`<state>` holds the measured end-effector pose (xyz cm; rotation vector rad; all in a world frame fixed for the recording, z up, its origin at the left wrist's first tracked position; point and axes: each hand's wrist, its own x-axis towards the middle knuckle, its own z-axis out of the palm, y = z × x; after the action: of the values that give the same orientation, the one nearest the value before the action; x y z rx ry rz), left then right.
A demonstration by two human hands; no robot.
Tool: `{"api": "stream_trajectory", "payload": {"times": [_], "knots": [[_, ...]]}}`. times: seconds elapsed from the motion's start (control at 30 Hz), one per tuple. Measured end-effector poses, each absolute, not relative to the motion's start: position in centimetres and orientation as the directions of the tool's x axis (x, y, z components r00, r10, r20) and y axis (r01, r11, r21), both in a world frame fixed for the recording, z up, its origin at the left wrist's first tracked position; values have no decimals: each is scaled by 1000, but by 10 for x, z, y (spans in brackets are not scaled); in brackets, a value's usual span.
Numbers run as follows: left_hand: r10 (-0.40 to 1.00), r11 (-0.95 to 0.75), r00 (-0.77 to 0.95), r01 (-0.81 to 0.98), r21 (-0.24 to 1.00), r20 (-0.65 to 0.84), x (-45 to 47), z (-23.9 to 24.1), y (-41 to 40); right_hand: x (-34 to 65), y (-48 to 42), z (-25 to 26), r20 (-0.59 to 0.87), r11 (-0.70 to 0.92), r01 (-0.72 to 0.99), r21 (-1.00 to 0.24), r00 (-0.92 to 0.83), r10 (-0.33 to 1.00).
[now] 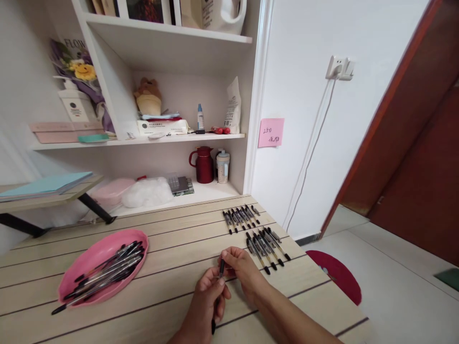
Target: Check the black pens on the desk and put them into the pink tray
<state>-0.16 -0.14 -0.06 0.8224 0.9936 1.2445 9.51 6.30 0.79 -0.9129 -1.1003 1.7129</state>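
Observation:
Over the front of the table, a black pen [221,269] stands between my two hands. My left hand [205,302] is wrapped round its barrel, and its dark lower end sticks out beneath the fingers. At the upper end, my right hand [244,268] pinches the pen's black top between thumb and fingers; whether that part is a separate cap I cannot tell. Just beyond my right hand lies a row of pens [265,249], with a second row of pens [240,218] behind it. To the left, a pink dish [93,242] holds a heap of loose pens [114,271], one jutting over its rim.
The slatted table [172,229] meets a white shelf unit [172,143] holding a red jug [204,165] and a cup [223,167]. A small raised stand [64,196] is at the left. A round red seat [337,274] sits beyond the table's right edge.

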Motion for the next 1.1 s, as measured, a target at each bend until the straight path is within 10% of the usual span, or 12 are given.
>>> {"api": "stream_trajectory", "payload": {"times": [1.1], "knots": [[987, 159, 36, -402, 902, -158, -3, -3, 0, 95, 64, 5, -111, -247, -328, -912, -384, 917]]}}
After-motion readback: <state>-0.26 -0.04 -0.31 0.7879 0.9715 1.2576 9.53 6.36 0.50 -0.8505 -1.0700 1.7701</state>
